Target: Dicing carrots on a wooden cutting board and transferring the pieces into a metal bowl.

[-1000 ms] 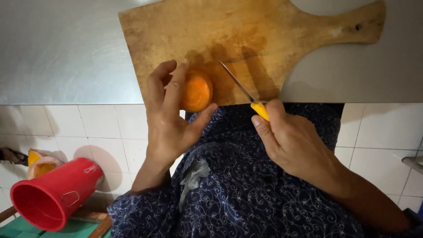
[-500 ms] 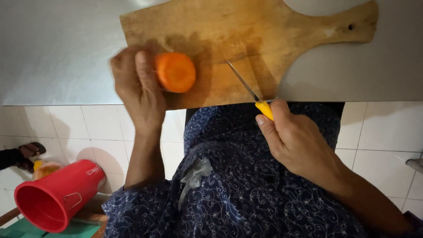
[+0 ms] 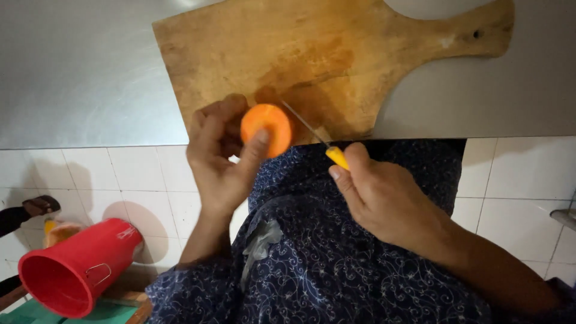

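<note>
The orange fruit half (image 3: 266,128) sat in the left hand (image 3: 223,157), pinched between thumb and fingers with its flat cut face turned up toward the camera, held just over the near edge of the wooden cutting board (image 3: 312,60). Half a second earlier that hand had been higher up on the board with the fruit resting against it, and a second earlier the fingers had been wrapped around the fruit close to the blade; now the fruit had been drawn back toward the body and tilted so the cut face showed plainly, which suggested it had been lifted clear of the board for a look or a new grip. Being round, the fruit had no real long axis; its cut face pointed up and slightly to the right. Just beside it, the right hand (image 3: 384,195) was closed around the yellow handle of a small knife (image 3: 318,137), whose thin blade ran up and to the left across the stained middle of the board, the tip ending close to the fruit. The board's handle reached to the right over the grey metal surface (image 3: 84,72). Below, on the white tiled floor (image 3: 150,180), a red bucket (image 3: 78,273) lay tipped on its side
</note>
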